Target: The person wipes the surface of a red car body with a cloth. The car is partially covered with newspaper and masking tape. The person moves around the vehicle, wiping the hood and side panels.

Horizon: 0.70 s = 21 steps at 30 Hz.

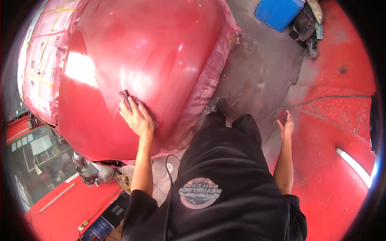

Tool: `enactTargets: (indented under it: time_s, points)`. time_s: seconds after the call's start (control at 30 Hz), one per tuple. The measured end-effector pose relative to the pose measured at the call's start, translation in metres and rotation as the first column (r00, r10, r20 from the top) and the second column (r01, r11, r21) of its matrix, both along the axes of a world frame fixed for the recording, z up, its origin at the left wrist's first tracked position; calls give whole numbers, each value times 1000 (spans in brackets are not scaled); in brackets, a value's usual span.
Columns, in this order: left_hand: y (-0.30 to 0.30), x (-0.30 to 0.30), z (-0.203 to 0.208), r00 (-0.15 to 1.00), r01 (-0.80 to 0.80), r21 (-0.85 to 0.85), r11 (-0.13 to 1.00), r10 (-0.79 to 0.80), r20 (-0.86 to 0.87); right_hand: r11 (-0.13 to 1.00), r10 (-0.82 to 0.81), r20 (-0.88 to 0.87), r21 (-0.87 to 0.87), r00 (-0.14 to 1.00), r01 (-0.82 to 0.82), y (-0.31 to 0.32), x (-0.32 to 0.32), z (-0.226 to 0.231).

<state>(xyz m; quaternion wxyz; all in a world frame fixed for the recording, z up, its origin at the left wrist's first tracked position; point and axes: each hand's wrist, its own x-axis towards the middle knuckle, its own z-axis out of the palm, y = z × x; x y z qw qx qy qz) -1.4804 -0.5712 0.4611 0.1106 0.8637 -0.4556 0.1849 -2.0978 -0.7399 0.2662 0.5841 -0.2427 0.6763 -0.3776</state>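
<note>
My left hand [138, 119] lies on the glossy red car hood [173, 64], fingers stretched forward over a dark maroon pad [126, 95]. The pad is pressed between the fingers and the paint; part of it sticks out past the fingertips. Whether it is a scuff pad or a folded cloth is unclear. Off to the right, my right hand [286, 125] hangs in the air beside the red wall, holding nothing, with its fingers apart. Red-stained masking sheet [217, 60] wraps the hood's right edge, and taped masking paper [42, 72] covers the area at its left.
A blue bin [278, 14] stands on the grey floor at the top right, beside dark bundled items [303, 26]. A thin cable [321, 97] runs along the red wall, where a lit tube lamp [354, 166] glows. Yellow cord [124, 180] and machine parts [88, 172] lie lower left.
</note>
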Motion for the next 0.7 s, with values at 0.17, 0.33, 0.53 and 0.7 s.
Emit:
enactTargets:
  time_s: [0.17, 0.33, 0.53, 0.7]
  points:
    - [-53, -27, -6, 998, 69, 38, 997, -70, 9, 1000, 17, 73, -20, 997, -16, -53, 8, 1]
    - [-81, -42, -11, 997, 70, 76, 995, -72, 25, 1000, -11, 185, -7, 983, 12, -106, -20, -20]
    - [-117, -70, -23, 998, 43, 137, 990, -49, 45, 998, 2, 234, 56, 972, -16, -159, -45, -42]
    - [-168, -87, -47, 989, 123, 193, 974, -136, 56, 988, 50, 278, 125, 959, -88, -175, -50, -47]
